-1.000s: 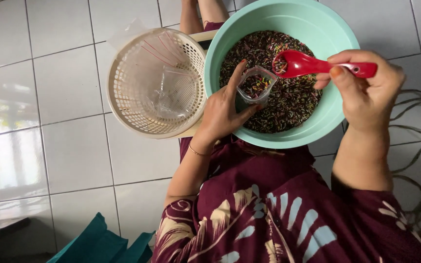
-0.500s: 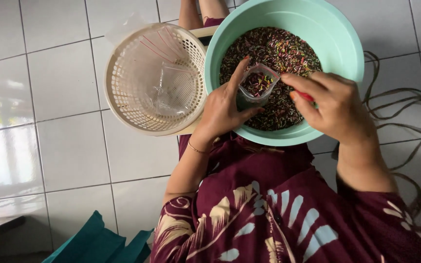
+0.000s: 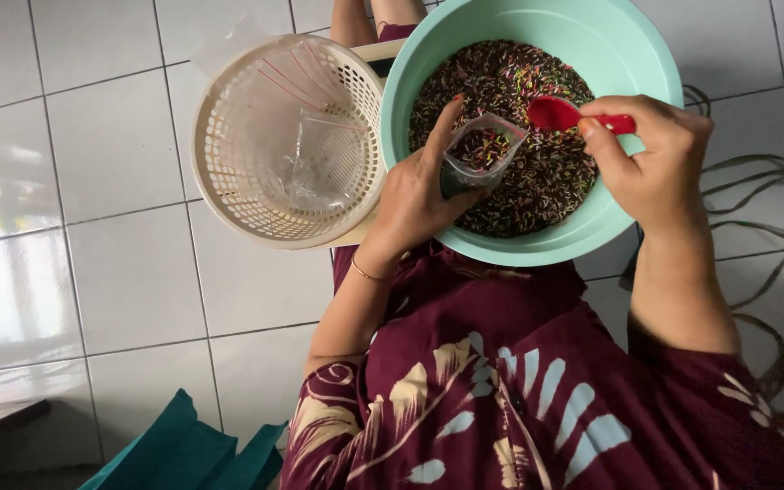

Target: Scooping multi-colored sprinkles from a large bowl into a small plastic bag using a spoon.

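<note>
Both hands are working over a mint-green bowl [image 3: 632, 45] resting on the lap of a person seated on a white tiled floor [image 3: 93, 272]. Left hand [image 3: 415, 195] is closing its fingers around a small clear plastic bag [image 3: 483, 150], holding its mouth open just above the bowl's contents, while right hand [image 3: 655, 159] is pinching the handle of a red spoon [image 3: 560, 113] whose scoop is hovering just beside the bag's opening.

Filling the bowl is a heap of dark sprinkles [image 3: 537, 191] flecked with pink, green and yellow; the bag is already holding some of the same mix. Sitting beside the bowl, touching its rim, is a cream plastic basket [image 3: 220, 181] with perforated walls, holding crumpled empty clear bags [image 3: 306, 154].

Spills look like the likely trouble: the bag's mouth is narrow and soft, so a tilted spoon could be scattering sprinkles past it, though most would be falling back into the bowl. A looser grip could be letting the bag sag and tip out.
</note>
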